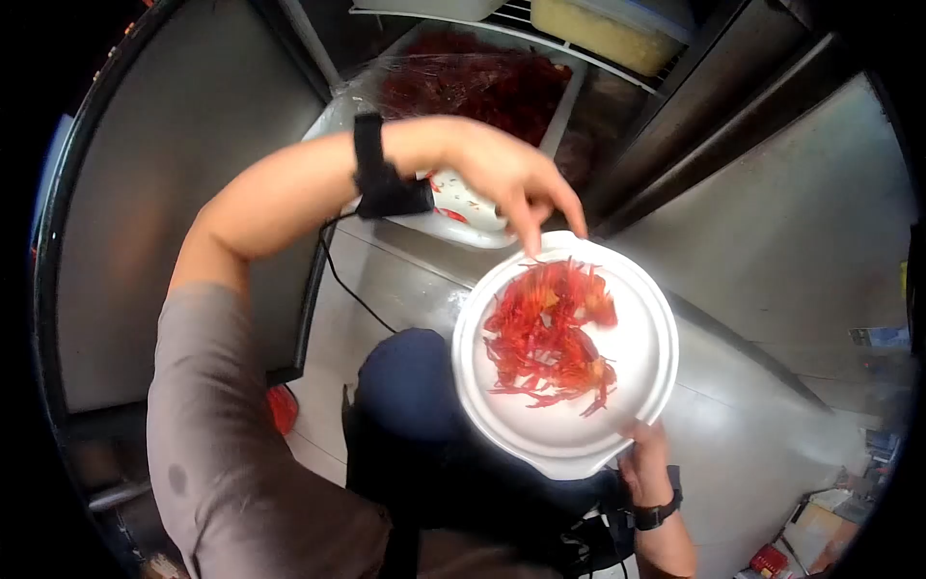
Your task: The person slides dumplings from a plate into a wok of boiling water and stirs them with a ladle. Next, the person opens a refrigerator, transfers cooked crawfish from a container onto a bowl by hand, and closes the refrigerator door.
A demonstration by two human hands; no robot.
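A round white dish (635, 357) with a thick rim holds a pile of red crayfish (550, 333), heaped toward its left side. My right hand (648, 458) grips the lower right edge of the dish, fingers partly hidden beneath it. Reaching over from the left, my left hand (521, 183) hangs at the dish's far rim with its fingers apart and pointing down. Nothing shows between those fingers, which are slightly blurred. Behind the left hand lies a white tray (482, 234) with red bits in it, partly covered by my wrist.
A large container of dark red crayfish (463, 82), partly under plastic film, sits in an open cabinet. Above it, a wire shelf (588, 53) bears a tub of pale yellow food (608, 34). The open cabinet door (183, 193) stands at left; a steel panel (772, 232) is at right.
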